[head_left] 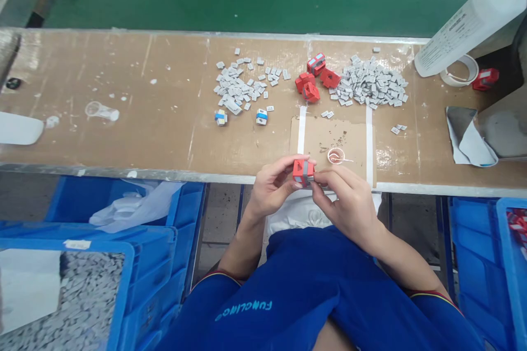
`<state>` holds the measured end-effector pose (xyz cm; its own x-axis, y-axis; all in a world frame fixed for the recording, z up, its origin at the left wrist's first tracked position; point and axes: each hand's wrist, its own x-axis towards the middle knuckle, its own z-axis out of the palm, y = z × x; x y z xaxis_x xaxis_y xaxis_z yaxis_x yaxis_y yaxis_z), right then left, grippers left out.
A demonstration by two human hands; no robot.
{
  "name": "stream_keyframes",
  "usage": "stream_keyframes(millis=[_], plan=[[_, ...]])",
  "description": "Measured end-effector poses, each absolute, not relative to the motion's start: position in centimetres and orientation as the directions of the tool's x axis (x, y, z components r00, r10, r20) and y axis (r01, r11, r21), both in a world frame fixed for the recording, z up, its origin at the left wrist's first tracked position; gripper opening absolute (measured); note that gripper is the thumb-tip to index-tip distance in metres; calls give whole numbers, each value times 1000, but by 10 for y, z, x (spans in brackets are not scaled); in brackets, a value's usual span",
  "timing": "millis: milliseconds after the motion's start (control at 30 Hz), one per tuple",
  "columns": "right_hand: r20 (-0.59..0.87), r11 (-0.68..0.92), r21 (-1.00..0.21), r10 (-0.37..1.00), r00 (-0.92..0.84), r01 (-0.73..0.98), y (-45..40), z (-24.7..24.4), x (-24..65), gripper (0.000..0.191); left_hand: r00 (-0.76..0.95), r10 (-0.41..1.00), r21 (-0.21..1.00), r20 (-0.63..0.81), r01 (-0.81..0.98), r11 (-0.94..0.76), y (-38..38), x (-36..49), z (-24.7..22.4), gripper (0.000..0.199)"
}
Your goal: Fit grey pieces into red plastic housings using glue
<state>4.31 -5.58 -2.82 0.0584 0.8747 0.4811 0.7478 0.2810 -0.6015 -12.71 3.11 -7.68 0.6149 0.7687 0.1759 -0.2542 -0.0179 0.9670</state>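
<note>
Two bare hands meet around one red block (300,171) with a grey piece (308,171) set against it. The left hand (272,186) clasps the block from its side, and the right hand (346,203) pinches it from the other, so the grip is closed. Behind the grip, a small clear cup (336,156) holding a thin stick sits on a cardboard sheet (329,140). Farther beyond the grip, on the workbench (123,66), lie loose red blocks (317,64) beside a heap of grey chips (370,82). Left of those lies a second heap of grey chips (236,88). Far right of the grip stands a white plastic bottle (469,27).
</note>
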Motion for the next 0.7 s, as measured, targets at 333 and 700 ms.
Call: stream_keyframes(millis=[333,700], plan=[[276,228,-828,961,19,512,-47,-32,55,13,622,764,985,172,-122,-123,33,-132,-67,41],[476,309,-638,878,46,706,-57,-29,47,13,632,723,958,279,-238,-161,28,-123,-63,43]])
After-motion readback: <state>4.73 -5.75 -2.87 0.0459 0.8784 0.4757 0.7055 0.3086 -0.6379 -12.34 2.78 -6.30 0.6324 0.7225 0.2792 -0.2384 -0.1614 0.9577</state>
